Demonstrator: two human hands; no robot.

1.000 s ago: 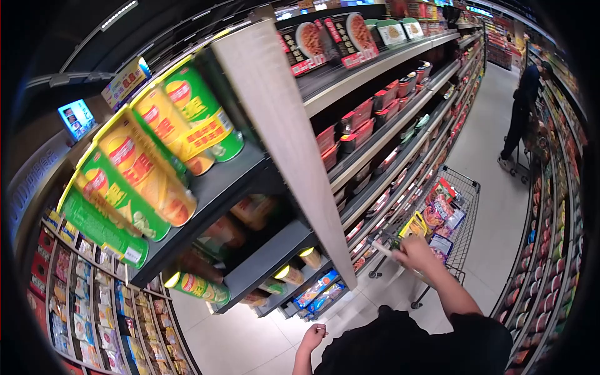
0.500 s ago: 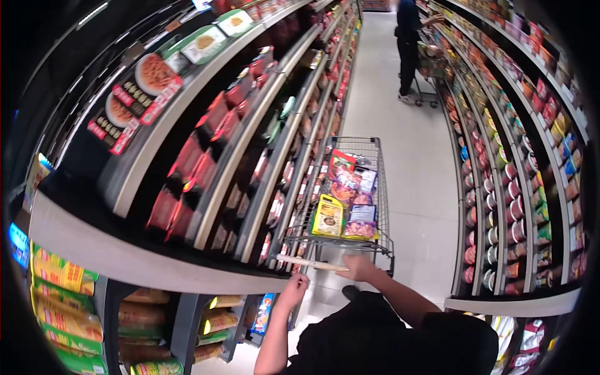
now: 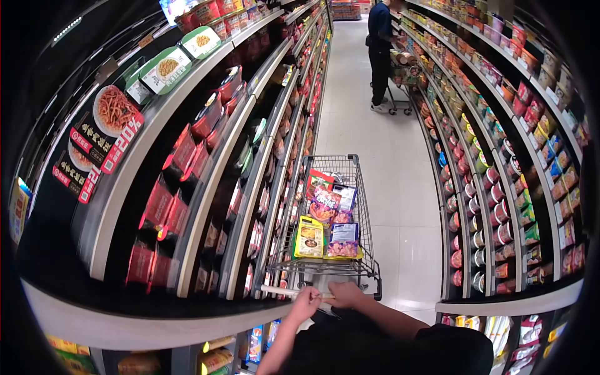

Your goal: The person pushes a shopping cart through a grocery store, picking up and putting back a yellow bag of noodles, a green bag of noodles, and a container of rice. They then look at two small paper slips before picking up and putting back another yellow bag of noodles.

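A wire shopping cart [image 3: 369, 250] stands just ahead of me, with a pale bar handle [image 3: 278, 290] at its near end. My right hand [image 3: 347, 295] is closed round the right part of that handle. Close beside it, my left hand [image 3: 305, 304] lies over the handle with its fingers curled; part of its grip is hidden. Inside the basket are a yellow packet [image 3: 309, 239], a purple packet [image 3: 343, 239], a pink-purple bag [image 3: 324, 203] and a red-green packet [image 3: 319, 181].
Shelves of red packages [image 3: 169, 209] run along the left, beside boxed-meal signs [image 3: 106, 134]. Cup-shaped tubs [image 3: 498, 214] and bags fill the right shelves. Farther up the tiled aisle [image 3: 403, 187], a person in dark clothes [image 3: 379, 56] stands by another cart [image 3: 406, 78].
My left hand has moved from beside the handle up onto it, close to the right hand. The cart and the person ahead appear farther left in view.
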